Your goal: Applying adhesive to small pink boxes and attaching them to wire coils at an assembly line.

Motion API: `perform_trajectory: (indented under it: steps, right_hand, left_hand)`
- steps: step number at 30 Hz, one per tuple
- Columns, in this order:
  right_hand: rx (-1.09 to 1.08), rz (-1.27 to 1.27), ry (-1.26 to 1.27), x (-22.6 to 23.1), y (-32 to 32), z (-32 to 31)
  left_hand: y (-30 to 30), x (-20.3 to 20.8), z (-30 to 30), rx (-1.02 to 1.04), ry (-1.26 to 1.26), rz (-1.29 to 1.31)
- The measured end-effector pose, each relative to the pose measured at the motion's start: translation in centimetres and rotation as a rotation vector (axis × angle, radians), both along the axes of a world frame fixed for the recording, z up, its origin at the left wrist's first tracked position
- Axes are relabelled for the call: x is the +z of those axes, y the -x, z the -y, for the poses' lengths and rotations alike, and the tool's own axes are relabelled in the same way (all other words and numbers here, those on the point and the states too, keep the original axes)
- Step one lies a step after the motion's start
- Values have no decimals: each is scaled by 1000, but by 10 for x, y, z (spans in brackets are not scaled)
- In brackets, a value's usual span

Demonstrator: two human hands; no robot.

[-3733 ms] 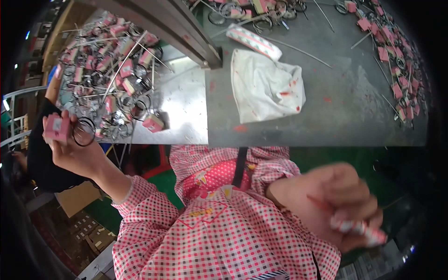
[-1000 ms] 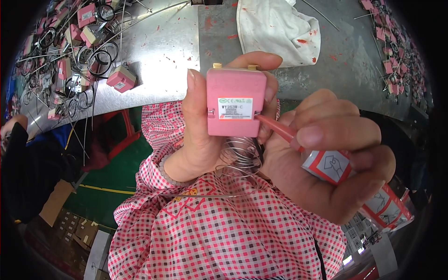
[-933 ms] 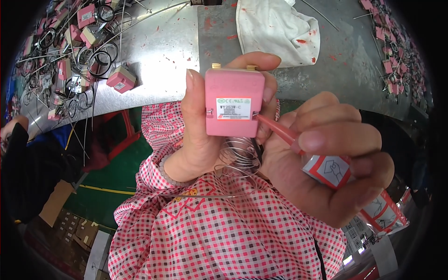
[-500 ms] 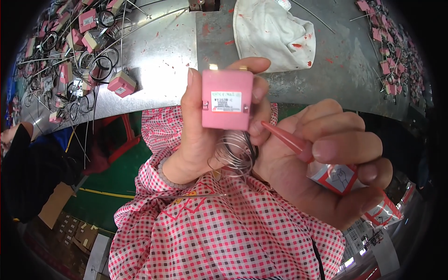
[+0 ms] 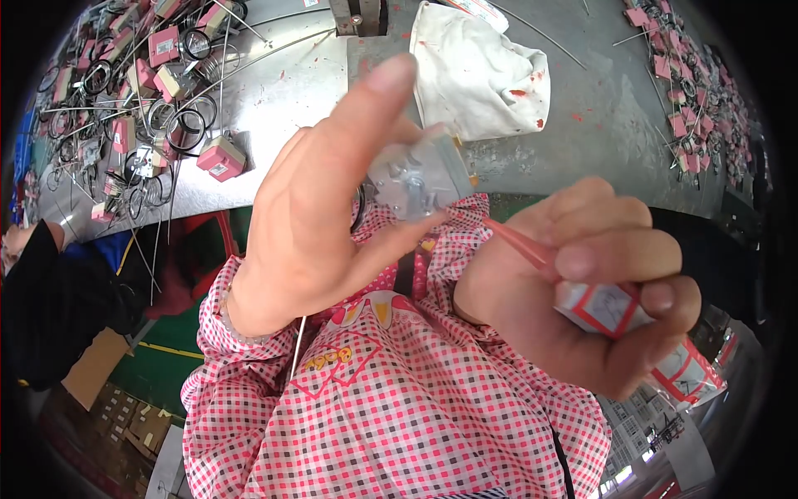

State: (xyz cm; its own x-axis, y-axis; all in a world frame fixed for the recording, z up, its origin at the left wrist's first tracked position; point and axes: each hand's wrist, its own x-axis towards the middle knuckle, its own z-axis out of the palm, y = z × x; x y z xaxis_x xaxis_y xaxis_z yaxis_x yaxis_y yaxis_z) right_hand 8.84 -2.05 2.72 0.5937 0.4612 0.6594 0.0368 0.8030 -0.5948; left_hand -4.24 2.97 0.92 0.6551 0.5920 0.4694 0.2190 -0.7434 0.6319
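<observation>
Left hand: pinching small box, now turned metal underside up, pink face away.
Right hand: clenched on glue tube; nozzle tip at box's edge.

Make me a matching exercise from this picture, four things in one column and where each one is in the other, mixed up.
Things:
1. small metal part
2. tube with the red nozzle
3. white cloth
4. pink box

Places:
A. lying on the grey table, stained red
B. pinched in the left hand
C. on the metal sheet beside wire coils
D. gripped in the right hand, nozzle toward the part

Pairs: 1-B, 2-D, 3-A, 4-C
</observation>
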Motion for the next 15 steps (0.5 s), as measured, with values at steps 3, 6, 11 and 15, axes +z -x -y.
perform_trajectory:
  steps: [3,6,11,15]
  right_hand:
    - [46,32,9,-3,1,-1]
    - [32,12,-10,-5,1,-4]
    - [28,45,36,-5,1,-4]
    - [58,216,103,-7,-11,-3]
  left_hand:
    - [1,3,1,-68,-44,-15]
    - [-3,5,3,-127,-52,-20]
    - [-4,6,5,-164,-26,10]
    - [-7,6,5,-154,-43,11]
